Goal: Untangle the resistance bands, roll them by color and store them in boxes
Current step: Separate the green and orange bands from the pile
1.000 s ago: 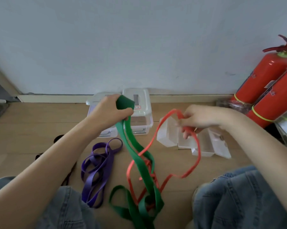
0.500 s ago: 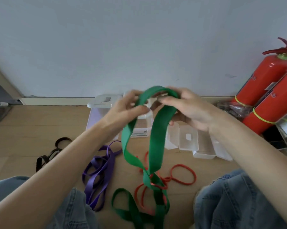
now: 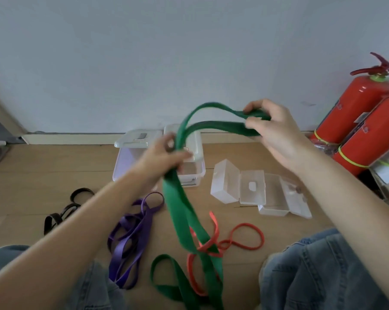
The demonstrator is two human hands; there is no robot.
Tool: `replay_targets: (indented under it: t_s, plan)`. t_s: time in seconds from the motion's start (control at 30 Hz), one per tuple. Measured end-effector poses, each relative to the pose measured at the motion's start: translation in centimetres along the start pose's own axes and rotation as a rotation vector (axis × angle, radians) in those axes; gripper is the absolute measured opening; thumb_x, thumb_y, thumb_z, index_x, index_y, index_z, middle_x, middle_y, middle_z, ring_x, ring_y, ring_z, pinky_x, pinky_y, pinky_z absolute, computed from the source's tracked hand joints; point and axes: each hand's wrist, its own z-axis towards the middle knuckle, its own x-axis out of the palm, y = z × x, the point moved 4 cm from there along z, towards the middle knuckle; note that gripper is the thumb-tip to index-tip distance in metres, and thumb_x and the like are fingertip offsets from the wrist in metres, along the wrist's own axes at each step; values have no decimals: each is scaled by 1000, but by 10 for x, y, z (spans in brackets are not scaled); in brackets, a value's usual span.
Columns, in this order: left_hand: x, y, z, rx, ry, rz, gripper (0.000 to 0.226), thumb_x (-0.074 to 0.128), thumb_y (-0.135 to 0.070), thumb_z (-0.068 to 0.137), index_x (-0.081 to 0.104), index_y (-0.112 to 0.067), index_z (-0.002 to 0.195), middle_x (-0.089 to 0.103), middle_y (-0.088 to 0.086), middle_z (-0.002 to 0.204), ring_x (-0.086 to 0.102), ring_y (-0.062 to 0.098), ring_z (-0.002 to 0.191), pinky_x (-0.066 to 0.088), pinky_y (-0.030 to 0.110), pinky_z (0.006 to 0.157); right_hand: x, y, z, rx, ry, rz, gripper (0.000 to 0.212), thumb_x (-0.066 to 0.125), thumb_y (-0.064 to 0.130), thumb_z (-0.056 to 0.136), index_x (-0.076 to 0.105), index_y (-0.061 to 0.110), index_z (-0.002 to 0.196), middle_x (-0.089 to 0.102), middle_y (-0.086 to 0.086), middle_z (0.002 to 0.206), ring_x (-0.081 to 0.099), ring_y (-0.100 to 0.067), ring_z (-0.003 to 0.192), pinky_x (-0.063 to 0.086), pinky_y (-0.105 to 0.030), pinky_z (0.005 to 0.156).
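**Green band held aloft, two hands**

Left hand point(image 3: 164, 156) grips green band point(image 3: 182, 211) mid-length; right hand point(image 3: 276, 133) pinches its doubled end, up and rightward. Band arcs between hands, then hangs lengthwise to floor point(image 3: 32, 175), crossing red band point(image 3: 245, 240) below.

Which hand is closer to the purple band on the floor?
Left. The left hand grips the green band just above the purple band; the right hand is higher, farther right.
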Motion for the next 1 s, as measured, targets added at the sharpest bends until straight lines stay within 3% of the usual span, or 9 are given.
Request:
replay_targets:
  t_s: [0.07, 0.13, 0.23, 0.33, 0.4, 0.6, 0.73, 0.83, 1.0]
  plan:
    - [-24, -36, 4, 90, 0, -257, 18, 63, -2, 71, 56, -19, 76, 48, -5, 50, 40, 6, 38, 37, 16, 38, -11, -3, 0, 72, 129, -491, 20, 55, 3, 84, 60, 22, 91, 56, 5, 93, 54, -10, 81, 43, -18, 65]
    - [-27, -45, -1, 64, 59, -11, 16, 63, -7, 70, 57, -21, 75, 44, -3, 53, 37, 7, 39, 34, 16, 38, -10, -13, -7, 174, 324, -761, 25, 63, 17, 83, 59, 25, 106, 55, 11, 104, 55, -10, 94, 39, -17, 66]
    - [5, -22, -15, -17, 287, 539, 21, 66, -4, 71, 55, -17, 83, 51, -3, 60, 44, 5, 41, 38, 15, 42, 18, -18, -21, 142, 493, -613, 65, 76, 43, 71, 45, 35, 127, 44, 19, 129, 46, -1, 117, 40, -18, 83]
    - [30, -9, -21, 13, 458, 610, 26, 69, -12, 64, 53, -23, 81, 56, -6, 66, 46, 3, 51, 38, 16, 50, 53, -26, -32, 48, 729, -572, 50, 75, 43, 70, 56, 28, 114, 60, 17, 112, 55, 6, 102, 43, -18, 88]
    - [23, -10, -17, 45, 389, 592, 26, 71, -13, 66, 55, -26, 81, 58, -10, 64, 47, 0, 52, 38, 13, 52, 58, -25, -32, 9, 688, -570, 33, 74, 40, 74, 65, 17, 96, 67, -2, 90, 61, -13, 83, 46, -35, 80]
    - [19, 10, -10, 181, 177, 536, 17, 66, -25, 62, 56, -28, 75, 63, -6, 70, 57, 7, 65, 43, 18, 60, 56, -20, -31, -53, 577, -714, 24, 77, 32, 73, 57, 21, 75, 61, 5, 68, 56, -7, 61, 41, -21, 57]
    - [23, 54, -7, 152, 60, 504, 22, 63, -13, 75, 51, -31, 77, 56, -14, 71, 55, -8, 64, 39, 3, 56, 49, 2, -29, -104, 497, -130, 14, 70, 6, 78, 58, 12, 84, 60, 8, 64, 54, -7, 59, 44, -19, 59]
    - [27, 94, -10, -60, 269, 552, 20, 62, -14, 82, 51, -31, 80, 56, -14, 76, 56, 3, 73, 41, 4, 59, 31, 15, -23, -124, 381, 232, 17, 68, 9, 72, 57, 8, 85, 57, 10, 57, 50, -6, 56, 45, -17, 61]
    - [23, 84, 2, -6, 141, 362, 15, 62, -19, 87, 57, -31, 79, 65, -9, 93, 61, 11, 94, 48, 24, 88, 6, 10, -14, -50, 254, 113, 6, 63, 9, 83, 58, 9, 86, 52, -2, 63, 51, -12, 60, 41, -23, 65]
